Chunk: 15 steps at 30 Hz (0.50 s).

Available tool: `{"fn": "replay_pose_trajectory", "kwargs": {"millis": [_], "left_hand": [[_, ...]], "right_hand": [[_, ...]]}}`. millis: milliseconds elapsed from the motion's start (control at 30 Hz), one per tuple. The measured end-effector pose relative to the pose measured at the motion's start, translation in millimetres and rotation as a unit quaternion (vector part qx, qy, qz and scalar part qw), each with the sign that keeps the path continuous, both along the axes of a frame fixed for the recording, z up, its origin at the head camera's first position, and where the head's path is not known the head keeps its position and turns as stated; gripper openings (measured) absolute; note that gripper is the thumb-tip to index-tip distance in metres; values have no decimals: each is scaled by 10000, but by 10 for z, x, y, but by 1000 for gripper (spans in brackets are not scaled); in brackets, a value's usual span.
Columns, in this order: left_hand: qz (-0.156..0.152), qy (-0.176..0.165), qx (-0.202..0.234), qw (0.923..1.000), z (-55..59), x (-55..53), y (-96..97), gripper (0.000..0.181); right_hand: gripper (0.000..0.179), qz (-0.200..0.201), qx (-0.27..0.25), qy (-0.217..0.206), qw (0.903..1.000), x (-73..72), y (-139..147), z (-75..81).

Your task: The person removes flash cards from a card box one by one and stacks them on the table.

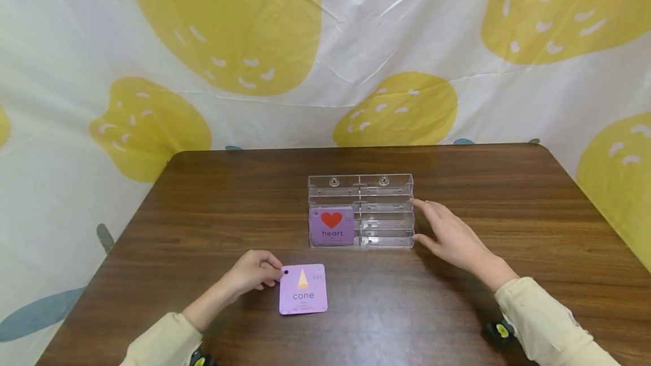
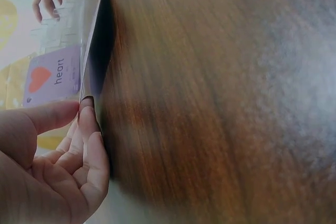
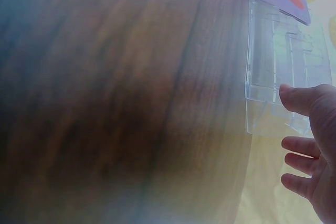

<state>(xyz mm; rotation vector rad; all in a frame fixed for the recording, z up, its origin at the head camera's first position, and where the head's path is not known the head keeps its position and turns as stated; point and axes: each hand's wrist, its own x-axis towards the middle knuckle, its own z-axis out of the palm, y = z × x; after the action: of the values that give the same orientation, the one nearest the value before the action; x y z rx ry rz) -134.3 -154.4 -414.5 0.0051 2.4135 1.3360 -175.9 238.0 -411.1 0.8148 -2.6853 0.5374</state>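
Observation:
My left hand (image 1: 252, 273) pinches a purple cone card (image 1: 303, 301) at its upper left corner, between thumb and fingertips. In the left wrist view the card (image 2: 96, 45) shows edge-on, raised at a slant over the table. Beyond it stands a clear tiered card holder (image 1: 386, 242) with two columns of pockets. A purple heart card (image 1: 332, 229) sits in the front left pocket. At the holder's right side is my right hand (image 1: 450, 237), fingers spread and extended, with thumb and fingertips right at the side wall. In the right wrist view the thumb overlaps the holder's end.
The dark wood table (image 1: 229, 202) carries the holder near its middle. Behind and beside the table hangs a white curtain (image 1: 264, 123) printed with yellow fruit. A small black device (image 1: 500, 332) is at the right cuff.

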Motion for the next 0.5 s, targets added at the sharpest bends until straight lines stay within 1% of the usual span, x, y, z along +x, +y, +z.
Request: {"fn": "replay_pose_trajectory", "kwargs": {"millis": [333,500], "left_hand": [[-15,168,-56,9998,13,4,-8,14],[-6,188,-23,9998,36,21,-4,15]], "right_hand": [[68,-16,18,-53,10000,-2,0,-1],[68,-17,21,-43,10000,0,-1,0]]}}
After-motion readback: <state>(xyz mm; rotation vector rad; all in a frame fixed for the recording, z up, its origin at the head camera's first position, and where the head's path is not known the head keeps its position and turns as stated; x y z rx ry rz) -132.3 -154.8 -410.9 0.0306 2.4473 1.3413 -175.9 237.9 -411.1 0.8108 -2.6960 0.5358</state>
